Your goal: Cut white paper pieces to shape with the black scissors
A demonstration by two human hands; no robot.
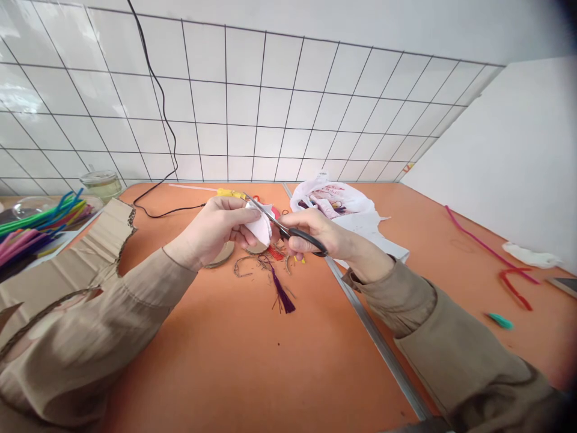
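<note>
My left hand (220,225) pinches a small piece of white material (260,228), paper or fabric, I cannot tell which. In my right hand (318,231) is a pair of scissors (311,238) with black handles, its blades lying against the white piece. Below the hands, a purple tassel (282,291) rests on the orange table, with cut cardboard scraps (243,266) around it. A red tassel (275,253) is partly hidden under the hands. A yellow-handled tool (231,193) lies just behind them.
Torn corrugated cardboard (85,246) and colourful pipe cleaners (40,228) are at the left, near a glass jar (101,183). A white plastic bag (345,201) sits behind my right hand. A black cable (164,114) hangs down the tiled wall. Pink and red pipe cleaners (489,243) lie at the right.
</note>
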